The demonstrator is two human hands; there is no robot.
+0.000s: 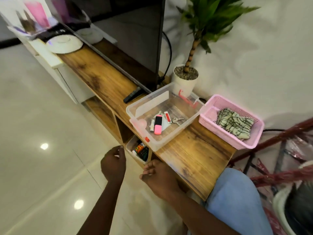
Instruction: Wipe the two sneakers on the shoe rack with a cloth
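A folded green-and-white patterned cloth [235,123] lies in a pink plastic basket [225,134] at the right end of a wooden TV console [194,153]. My left hand [113,163] hangs in front of the console with loosely curled fingers and holds nothing. My right hand [159,177] hovers at the console's front edge, fingers loosely bent, empty. A red metal shoe rack [277,175] stands at the far right, with a white-edged sneaker [288,206] partly in view at the bottom right corner.
A clear plastic bin [162,139] holds a pink highlighter, a battery and keys. Behind it stand a TV [132,39], a remote [132,96] and a potted plant [186,77]. A small bin of items [138,150] sits in the shelf below. Glossy tile floor lies to the left.
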